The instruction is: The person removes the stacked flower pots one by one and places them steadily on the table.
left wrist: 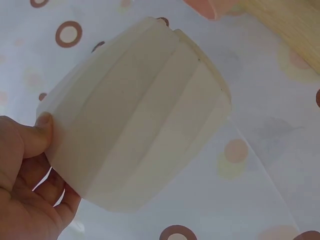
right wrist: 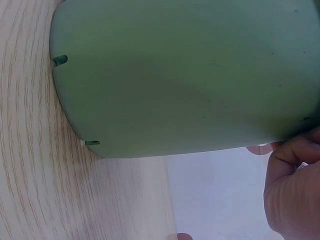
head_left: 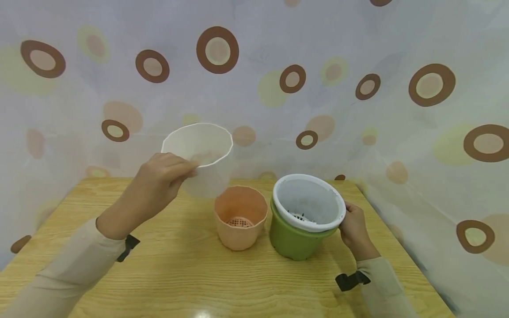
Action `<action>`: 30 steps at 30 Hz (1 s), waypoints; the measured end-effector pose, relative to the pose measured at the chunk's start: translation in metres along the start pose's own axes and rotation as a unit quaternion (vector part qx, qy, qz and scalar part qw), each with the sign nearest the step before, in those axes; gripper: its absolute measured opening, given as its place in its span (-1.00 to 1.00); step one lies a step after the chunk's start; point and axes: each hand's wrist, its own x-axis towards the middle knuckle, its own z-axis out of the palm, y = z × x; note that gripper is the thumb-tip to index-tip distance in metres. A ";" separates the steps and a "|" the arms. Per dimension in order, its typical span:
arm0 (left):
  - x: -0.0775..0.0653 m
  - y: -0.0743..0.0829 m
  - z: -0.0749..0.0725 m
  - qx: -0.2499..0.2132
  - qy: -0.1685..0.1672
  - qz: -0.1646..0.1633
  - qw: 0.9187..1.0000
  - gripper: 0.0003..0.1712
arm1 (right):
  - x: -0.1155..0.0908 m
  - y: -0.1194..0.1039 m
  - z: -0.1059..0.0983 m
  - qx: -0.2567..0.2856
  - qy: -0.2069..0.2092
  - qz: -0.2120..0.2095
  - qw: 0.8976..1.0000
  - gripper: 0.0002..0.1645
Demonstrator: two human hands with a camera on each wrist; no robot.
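Observation:
My left hand (head_left: 165, 181) pinches the rim of a white faceted flower pot (left wrist: 135, 120), thumb on one side and fingers on the other. That pot is tilted in the air above the table, left of and partly behind the orange pot in the head view. An orange flower pot (head_left: 240, 236) with a slotted bottom stands upright on the table. To its right, a round white pot (head_left: 314, 198) sits nested inside a green pot (right wrist: 175, 85). My right hand (head_left: 354, 225) grips the right side of this nested pair at the rim; some fingers are hidden behind it.
The wooden table (head_left: 167, 274) carries the pots. Behind it and on the right hangs a pale sheet (head_left: 254, 26) printed with brown rings and dots. A dark strap (head_left: 351, 280) is on the right wrist.

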 end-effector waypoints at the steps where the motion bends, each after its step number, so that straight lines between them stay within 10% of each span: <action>1: -0.003 -0.001 -0.002 0.003 -0.001 0.000 1.000 -0.72 | 0.000 0.000 0.000 0.003 0.001 0.001 1.000 -0.55; 14: -0.037 -0.015 -0.013 0.022 -0.018 -0.004 1.000 -0.70 | -0.001 -0.001 -0.001 -0.003 -0.006 0.000 1.000 -0.49; 30: -0.083 -0.018 0.012 0.038 -0.069 0.003 0.997 -0.72 | -0.002 0.000 -0.004 -0.013 -0.014 0.013 1.000 -0.48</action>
